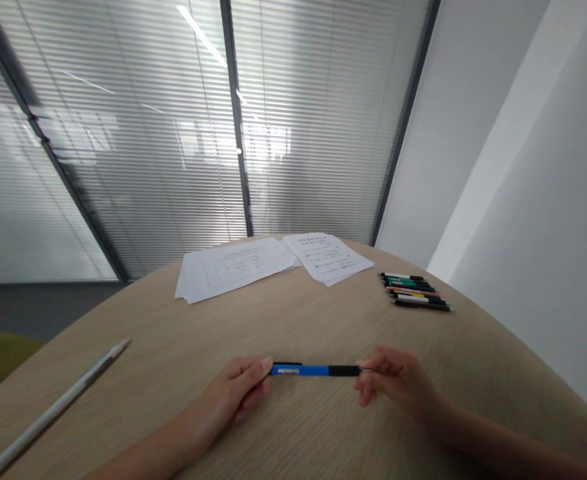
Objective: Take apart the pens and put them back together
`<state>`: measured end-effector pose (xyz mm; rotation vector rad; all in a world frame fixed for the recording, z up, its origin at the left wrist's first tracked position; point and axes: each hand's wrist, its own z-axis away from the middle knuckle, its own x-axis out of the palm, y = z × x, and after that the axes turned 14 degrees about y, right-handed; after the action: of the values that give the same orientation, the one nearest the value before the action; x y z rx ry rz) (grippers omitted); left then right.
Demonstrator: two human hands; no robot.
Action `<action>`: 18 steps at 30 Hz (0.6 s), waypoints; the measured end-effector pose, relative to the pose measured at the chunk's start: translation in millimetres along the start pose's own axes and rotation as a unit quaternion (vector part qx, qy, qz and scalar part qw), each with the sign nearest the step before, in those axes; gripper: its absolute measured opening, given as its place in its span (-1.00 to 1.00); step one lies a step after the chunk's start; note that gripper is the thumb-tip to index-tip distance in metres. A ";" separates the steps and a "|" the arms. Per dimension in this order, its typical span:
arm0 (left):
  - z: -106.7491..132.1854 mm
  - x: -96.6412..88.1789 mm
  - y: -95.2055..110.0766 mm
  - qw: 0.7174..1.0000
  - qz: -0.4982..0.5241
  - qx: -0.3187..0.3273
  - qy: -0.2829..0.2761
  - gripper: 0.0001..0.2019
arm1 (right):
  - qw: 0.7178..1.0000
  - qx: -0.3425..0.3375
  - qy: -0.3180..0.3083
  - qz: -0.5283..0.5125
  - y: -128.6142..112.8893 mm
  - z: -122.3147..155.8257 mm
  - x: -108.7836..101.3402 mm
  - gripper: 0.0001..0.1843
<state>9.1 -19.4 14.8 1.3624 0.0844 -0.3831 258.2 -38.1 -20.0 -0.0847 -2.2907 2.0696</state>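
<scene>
Free room lies forward of your left hand [238, 390] and right hand [396, 380]: a wide stretch of wooden table [293, 327] runs from them to the paper stacks [236, 270]. Obstacles: a silver pen [58, 413] lying diagonally off your left side; a row of pens [413, 291] ahead to the right. The blue pen [313, 370] bars the gap between your hands. A glass partition [123, 133] stands beyond the far table edge.

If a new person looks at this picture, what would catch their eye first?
First comes the slim blue-and-black pen, held level between the left hand and the right hand over the pale wooden table. Farther away lie white printed papers, with a row of multicoloured pens to their right.
</scene>
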 end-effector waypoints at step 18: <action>3.8 2.5 3.6 0.987 -0.123 0.105 0.014 -0.67 | 0.993 0.018 -0.024 0.116 5.4 -17.0 -4.7 -0.41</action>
<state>12.0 -23.0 18.3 1.5707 0.2422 -0.5929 264.2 -21.1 -23.6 -0.3191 -2.3720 2.2410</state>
